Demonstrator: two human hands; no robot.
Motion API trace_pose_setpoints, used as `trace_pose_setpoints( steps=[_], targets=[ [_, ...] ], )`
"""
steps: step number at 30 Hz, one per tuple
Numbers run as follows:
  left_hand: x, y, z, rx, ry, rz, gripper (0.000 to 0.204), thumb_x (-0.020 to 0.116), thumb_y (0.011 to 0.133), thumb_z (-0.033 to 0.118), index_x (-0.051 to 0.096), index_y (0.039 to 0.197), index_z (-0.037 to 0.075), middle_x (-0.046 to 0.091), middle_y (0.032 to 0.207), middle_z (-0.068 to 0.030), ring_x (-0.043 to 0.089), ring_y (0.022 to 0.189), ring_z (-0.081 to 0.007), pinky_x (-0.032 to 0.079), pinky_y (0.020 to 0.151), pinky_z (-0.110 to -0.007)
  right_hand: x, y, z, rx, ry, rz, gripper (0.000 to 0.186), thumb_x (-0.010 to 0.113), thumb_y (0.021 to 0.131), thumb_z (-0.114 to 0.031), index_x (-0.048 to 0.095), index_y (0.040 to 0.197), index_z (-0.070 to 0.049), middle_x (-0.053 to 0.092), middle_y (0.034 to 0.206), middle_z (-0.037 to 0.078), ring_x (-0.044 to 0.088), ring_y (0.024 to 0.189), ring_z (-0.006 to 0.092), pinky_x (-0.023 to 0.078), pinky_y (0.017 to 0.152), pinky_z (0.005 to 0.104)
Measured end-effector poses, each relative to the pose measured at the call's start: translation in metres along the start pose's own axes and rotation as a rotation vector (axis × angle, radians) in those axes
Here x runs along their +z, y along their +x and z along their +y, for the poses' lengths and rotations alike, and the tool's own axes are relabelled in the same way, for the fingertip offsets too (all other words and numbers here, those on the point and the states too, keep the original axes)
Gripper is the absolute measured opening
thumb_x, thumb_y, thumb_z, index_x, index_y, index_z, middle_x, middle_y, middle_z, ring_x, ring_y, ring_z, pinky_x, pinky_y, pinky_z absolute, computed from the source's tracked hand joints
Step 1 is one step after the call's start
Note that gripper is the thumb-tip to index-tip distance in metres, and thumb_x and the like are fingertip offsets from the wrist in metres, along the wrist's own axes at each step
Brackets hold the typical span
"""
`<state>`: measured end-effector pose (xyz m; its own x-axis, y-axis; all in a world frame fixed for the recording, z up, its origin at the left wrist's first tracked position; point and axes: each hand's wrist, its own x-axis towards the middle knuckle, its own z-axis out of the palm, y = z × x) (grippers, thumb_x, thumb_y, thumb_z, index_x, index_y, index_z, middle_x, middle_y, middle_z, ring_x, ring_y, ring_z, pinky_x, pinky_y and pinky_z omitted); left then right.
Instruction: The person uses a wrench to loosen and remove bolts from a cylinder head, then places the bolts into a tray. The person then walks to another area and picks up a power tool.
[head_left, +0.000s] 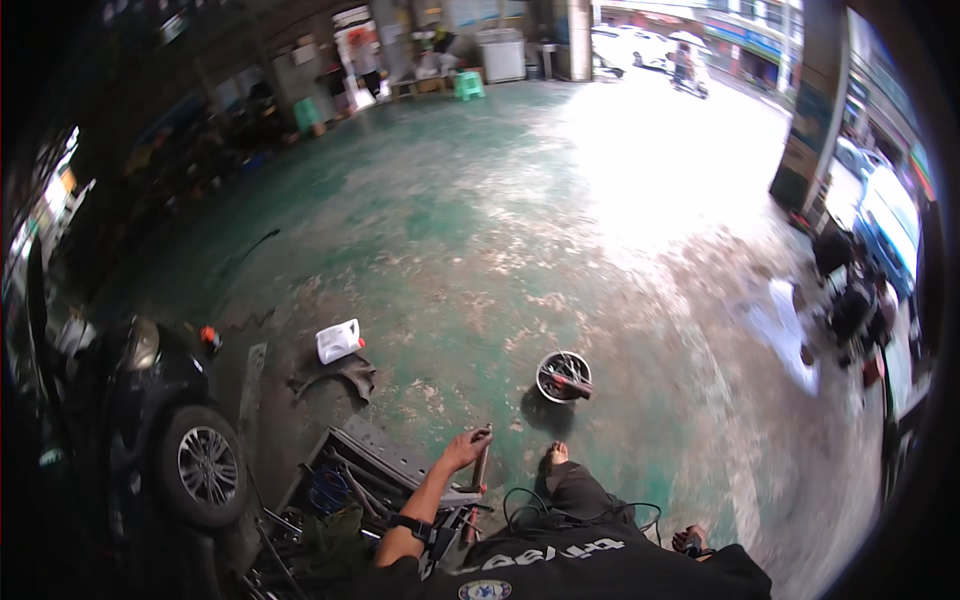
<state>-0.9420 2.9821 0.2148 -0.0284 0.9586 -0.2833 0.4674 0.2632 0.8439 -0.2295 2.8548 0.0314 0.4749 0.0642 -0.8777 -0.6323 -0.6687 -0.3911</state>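
Observation:
My left hand (465,449) is closed around the upper end of an upright hammer-like tool (481,468) with a brownish shaft. It is at the right edge of a grey metal tool cart (385,447). Inside the cart lie several long tools, a coil of blue cord (327,488) and a red-handled tool (470,525). My right hand (690,541) hangs low by my right side, its fingers curled; what they hold, if anything, is too dark to make out. Dark cords (530,505) loop across my lap.
Ahead on the green floor (450,290) stands a round bucket (563,377) with tools. A white jug (339,341) sits by a dark curved piece (345,378). A black car's wheel (205,465) is at left; parked motorbikes (855,300) are at right.

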Motion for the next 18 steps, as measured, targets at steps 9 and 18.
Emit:
trace_pose_setpoints(
  steps=[9, 18],
  targets=[
    [-0.097, 0.004, -0.128, -0.867, -0.93, 0.683, 0.032, 0.053, 0.094, 0.029, 0.061, 0.111, 0.003, 0.067, 0.102, -0.0165, 0.069, 0.079, -0.0267, 0.055, 0.07, -0.041, 0.544, -0.113, -0.262, -0.386, -0.806, -0.458, 0.026, 0.042, 0.089, -0.022, 0.048, 0.105, -0.003, 0.061, 0.094, 0.02, 0.06, 0.081, 0.0357, 0.051, 0.068, 0.0491],
    [-0.114, -0.024, -0.18, -0.93, -1.669, 0.671, 0.026, 0.049, 0.092, 0.009, 0.062, 0.112, -0.001, 0.064, 0.096, -0.0227, 0.063, 0.095, -0.0302, 0.054, 0.081, -0.042, 1.021, -0.333, -0.199, -0.745, -1.04, -0.999, 0.026, 0.05, 0.091, -0.026, 0.055, 0.108, -0.007, 0.065, 0.077, 0.013, 0.063, 0.057, 0.0225, 0.049, 0.044, 0.0342]
  ],
)
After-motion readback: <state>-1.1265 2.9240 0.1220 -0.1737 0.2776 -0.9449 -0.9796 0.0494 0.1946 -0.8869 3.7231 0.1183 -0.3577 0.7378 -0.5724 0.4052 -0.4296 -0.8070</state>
